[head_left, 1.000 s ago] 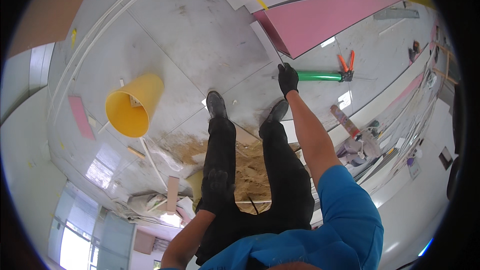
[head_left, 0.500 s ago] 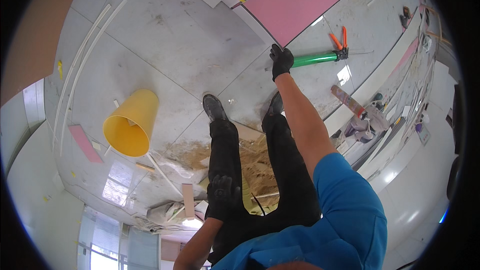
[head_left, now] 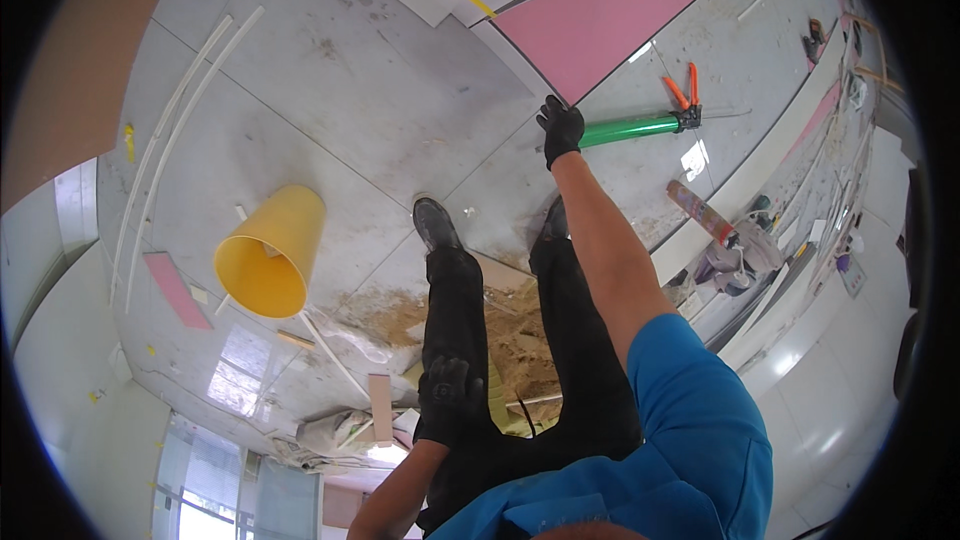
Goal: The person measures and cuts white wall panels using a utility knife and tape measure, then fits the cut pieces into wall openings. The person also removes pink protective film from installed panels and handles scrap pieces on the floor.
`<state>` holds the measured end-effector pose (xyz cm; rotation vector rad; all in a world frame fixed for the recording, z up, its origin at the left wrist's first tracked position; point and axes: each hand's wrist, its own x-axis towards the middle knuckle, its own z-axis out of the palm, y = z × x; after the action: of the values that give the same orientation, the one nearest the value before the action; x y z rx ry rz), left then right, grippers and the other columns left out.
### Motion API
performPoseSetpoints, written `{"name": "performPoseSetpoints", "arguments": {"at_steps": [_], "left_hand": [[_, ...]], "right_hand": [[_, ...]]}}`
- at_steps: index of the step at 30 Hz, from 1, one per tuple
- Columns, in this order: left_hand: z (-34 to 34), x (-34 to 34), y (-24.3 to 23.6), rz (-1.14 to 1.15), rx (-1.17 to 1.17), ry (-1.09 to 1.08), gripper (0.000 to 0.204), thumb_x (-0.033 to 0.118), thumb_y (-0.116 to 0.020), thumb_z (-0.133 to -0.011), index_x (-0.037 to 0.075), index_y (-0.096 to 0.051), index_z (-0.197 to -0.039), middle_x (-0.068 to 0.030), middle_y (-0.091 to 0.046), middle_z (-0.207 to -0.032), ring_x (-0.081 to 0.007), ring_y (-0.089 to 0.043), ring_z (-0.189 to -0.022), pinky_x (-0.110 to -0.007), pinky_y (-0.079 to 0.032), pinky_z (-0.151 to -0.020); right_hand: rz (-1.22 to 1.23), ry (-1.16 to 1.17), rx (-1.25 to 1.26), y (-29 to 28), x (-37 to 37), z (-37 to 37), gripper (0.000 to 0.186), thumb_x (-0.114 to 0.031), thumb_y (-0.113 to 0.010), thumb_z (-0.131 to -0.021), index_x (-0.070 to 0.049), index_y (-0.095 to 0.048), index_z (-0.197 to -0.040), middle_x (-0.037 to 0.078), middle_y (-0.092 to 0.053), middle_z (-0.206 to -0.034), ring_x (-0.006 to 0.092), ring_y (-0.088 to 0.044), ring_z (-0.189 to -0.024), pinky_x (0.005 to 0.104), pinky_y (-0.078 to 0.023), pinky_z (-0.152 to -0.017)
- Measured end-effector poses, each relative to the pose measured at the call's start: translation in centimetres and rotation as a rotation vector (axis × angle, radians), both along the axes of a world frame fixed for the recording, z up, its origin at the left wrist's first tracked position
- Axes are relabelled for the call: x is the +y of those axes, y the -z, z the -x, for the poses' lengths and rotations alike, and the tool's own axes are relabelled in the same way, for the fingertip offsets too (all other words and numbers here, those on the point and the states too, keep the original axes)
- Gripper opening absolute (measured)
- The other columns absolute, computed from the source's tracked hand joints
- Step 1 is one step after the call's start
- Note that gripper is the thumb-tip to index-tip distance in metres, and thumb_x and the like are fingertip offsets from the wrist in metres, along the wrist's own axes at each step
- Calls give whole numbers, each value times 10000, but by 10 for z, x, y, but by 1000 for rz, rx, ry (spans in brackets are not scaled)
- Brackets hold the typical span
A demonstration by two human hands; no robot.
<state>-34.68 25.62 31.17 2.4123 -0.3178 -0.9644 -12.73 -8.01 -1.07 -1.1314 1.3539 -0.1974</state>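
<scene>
My right hand (head_left: 562, 130), in a black glove, is stretched forward at the near corner of a pink-faced panel (head_left: 610, 15) with a dark edge. Its fingers are partly apart and appear to touch the corner; the contact is partly hidden. Just right of that hand lies a caulking gun (head_left: 632, 129) with a green barrel and orange handles, its near end partly behind the glove. My left hand (head_left: 447, 395), gloved in black too, rests on my left thigh with its fingers laid out and nothing in it.
A yellow bucket (head_left: 262, 255) lies on its side at left, near long white strips (head_left: 172, 135) and a pink offcut (head_left: 176, 290). On the right are a printed canister (head_left: 700, 212) and long white boards (head_left: 745, 175) among scraps. Sandy dirt (head_left: 522, 340) lies between my legs.
The fingers of my right hand have loosened and spread a little at the panel corner. The whole view has shifted slightly; my left hand stays on my thigh.
</scene>
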Motion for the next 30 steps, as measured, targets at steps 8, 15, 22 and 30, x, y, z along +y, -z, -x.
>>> {"name": "performPoseSetpoints", "arguments": {"at_steps": [8, 15, 22, 30], "left_hand": [[0, -2, -1, 15, -15, 0, 361, 252, -691, -768, 55, -588, -1052, -144, -606, -1045, -356, -544, -1062, -460, -428, -871], [6, -7, 1, 8, -42, 3, 359, 252, -689, -771, 53, -588, -1052, -145, -606, -1037, -353, -545, -1054, -455, -423, -864], [7, -14, 2, 34, -131, 42, 337, 242, -681, -784, 43, -595, -1043, -143, -622, -1008, -359, -575, -996, -459, -427, -826], [12, -14, 30, -9, -23, 118, 342, 300, -658, -807, 52, -611, -1038, -149, -635, -1002, -338, -596, -942, -454, -445, -776]], "right_hand": [[-245, 59, -61, 4, -12, 1, 298, -42, -580, -856, 129, -528, -1093, 221, -578, -1118, 324, -583, -1054, 403, -554, -862], [-252, -47, -46, 15, -15, 1, 262, 32, -517, -870, 114, -553, -1116, 223, -593, -1105, 287, -605, -1035, 386, -551, -882], [-336, -321, 0, 6, -28, 35, 169, -20, -585, -824, 69, -587, -968, 157, -620, -941, 252, -633, -850, 335, -556, -733], [-33, -748, 210, -118, -11, 173, 299, -190, -593, -862, -9, -581, -1100, 88, -656, -910, 185, -618, -855, 334, -493, -768]]}}
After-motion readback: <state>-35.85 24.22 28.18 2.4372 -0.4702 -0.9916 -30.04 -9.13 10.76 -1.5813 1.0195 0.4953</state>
